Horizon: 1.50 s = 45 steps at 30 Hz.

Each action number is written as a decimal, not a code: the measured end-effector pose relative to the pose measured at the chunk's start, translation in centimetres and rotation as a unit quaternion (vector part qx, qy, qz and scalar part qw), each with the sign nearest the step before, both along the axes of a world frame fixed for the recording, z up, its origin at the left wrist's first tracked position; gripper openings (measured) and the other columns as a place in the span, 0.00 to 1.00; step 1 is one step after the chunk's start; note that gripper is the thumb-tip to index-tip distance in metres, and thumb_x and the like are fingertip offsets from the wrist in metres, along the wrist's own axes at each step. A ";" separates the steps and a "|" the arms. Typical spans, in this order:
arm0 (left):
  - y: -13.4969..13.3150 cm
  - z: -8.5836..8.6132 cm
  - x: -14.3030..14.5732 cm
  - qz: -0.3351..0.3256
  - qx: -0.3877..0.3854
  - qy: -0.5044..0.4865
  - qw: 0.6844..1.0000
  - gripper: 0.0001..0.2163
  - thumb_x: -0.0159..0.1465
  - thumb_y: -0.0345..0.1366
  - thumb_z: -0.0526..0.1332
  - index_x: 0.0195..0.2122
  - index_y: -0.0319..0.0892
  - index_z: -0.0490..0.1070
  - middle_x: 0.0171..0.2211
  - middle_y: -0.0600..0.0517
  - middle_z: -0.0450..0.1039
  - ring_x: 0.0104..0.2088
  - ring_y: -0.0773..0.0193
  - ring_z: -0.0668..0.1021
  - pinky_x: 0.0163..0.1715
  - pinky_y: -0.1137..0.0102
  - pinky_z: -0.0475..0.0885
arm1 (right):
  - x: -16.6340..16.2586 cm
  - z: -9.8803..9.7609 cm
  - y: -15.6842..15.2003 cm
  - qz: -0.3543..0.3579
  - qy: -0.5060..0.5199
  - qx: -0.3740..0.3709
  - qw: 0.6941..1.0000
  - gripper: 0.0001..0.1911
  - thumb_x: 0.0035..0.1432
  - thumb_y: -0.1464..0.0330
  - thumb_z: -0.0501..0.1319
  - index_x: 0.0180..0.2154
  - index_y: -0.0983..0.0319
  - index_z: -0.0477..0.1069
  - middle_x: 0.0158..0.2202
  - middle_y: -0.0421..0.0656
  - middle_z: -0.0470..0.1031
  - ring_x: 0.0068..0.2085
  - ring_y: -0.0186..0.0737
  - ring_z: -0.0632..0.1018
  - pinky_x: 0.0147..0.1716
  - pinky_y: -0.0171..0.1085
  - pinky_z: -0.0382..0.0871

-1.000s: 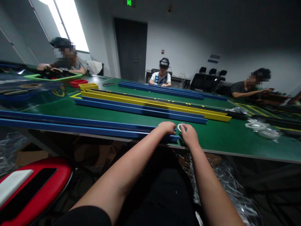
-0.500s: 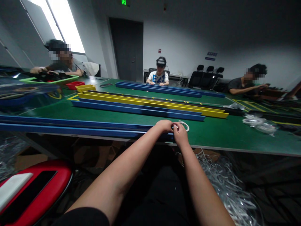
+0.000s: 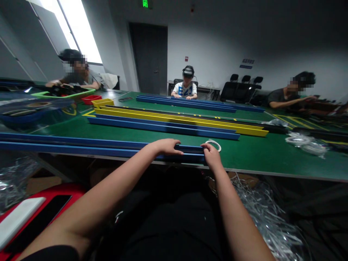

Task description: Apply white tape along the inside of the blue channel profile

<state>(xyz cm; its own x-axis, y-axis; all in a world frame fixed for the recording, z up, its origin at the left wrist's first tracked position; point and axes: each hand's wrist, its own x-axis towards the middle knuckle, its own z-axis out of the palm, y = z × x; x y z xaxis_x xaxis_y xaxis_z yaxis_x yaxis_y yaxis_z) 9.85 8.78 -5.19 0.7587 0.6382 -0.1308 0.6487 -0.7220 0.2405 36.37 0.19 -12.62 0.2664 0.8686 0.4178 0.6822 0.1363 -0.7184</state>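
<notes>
The person seems busy with the blue rail's (image 3: 98, 151) end, at the worktop's (image 3: 258, 156) near edge. Left hand (image 3: 167, 146): fingers parted; right hand (image 3: 212, 156): curled, grip unclear. Next probably calls for steadying.

A bright window (image 3: 83, 32) slants at upper left of a dim room. Right of it, a grey door (image 3: 149, 58) stands shut in a pale wall (image 3: 212, 47), below a lit green sign (image 3: 145, 3). Black chairs (image 3: 237, 93) stand right of centre; a green surface (image 3: 258, 156) spans the middle, a red seat (image 3: 58, 190) lower left.
</notes>
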 end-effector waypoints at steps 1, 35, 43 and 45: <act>0.0 -0.1 -1.6 0.025 0.018 0.010 0.999 0.43 0.55 0.69 0.55 0.64 0.46 0.61 0.62 0.43 0.67 0.57 0.48 0.73 0.54 0.62 0.68 | 0.1 0.0 0.0 0.001 0.004 -0.005 1.000 0.19 0.55 0.68 0.51 0.42 0.60 0.77 0.44 0.45 0.80 0.48 0.44 0.77 0.51 0.42 0.68; -3.0 -3.6 -7.2 0.088 0.293 -0.054 0.950 0.33 0.52 0.55 0.70 0.55 0.43 0.68 0.47 0.45 0.75 0.48 0.50 0.76 0.50 0.60 0.67 | -3.8 7.1 3.6 0.202 -0.460 -0.173 0.847 0.09 0.61 0.63 0.60 0.39 0.58 0.77 0.43 0.47 0.80 0.44 0.44 0.79 0.41 0.35 0.67; -3.0 -3.5 -7.2 0.095 0.282 -0.047 0.954 0.33 0.53 0.55 0.69 0.55 0.44 0.68 0.48 0.45 0.75 0.49 0.51 0.76 0.50 0.61 0.66 | -4.4 7.2 3.7 0.201 -0.485 -0.179 0.832 0.10 0.61 0.65 0.59 0.40 0.60 0.77 0.44 0.49 0.80 0.44 0.44 0.79 0.41 0.36 0.67; -3.0 -3.5 -7.2 0.098 0.276 -0.048 0.955 0.33 0.53 0.56 0.69 0.55 0.44 0.68 0.48 0.45 0.75 0.49 0.50 0.76 0.50 0.60 0.66 | -4.7 7.3 3.9 0.197 -0.490 -0.186 0.828 0.11 0.60 0.61 0.60 0.39 0.60 0.77 0.42 0.49 0.80 0.42 0.45 0.79 0.40 0.36 0.68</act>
<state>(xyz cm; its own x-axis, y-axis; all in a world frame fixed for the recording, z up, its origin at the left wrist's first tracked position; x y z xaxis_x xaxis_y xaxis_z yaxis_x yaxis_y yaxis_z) 2.68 5.80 -8.68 0.6098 0.7205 0.3303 0.7782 -0.6232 -0.0772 31.70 4.09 -5.34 -0.3774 0.9246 -0.0514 0.9178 0.3809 0.1125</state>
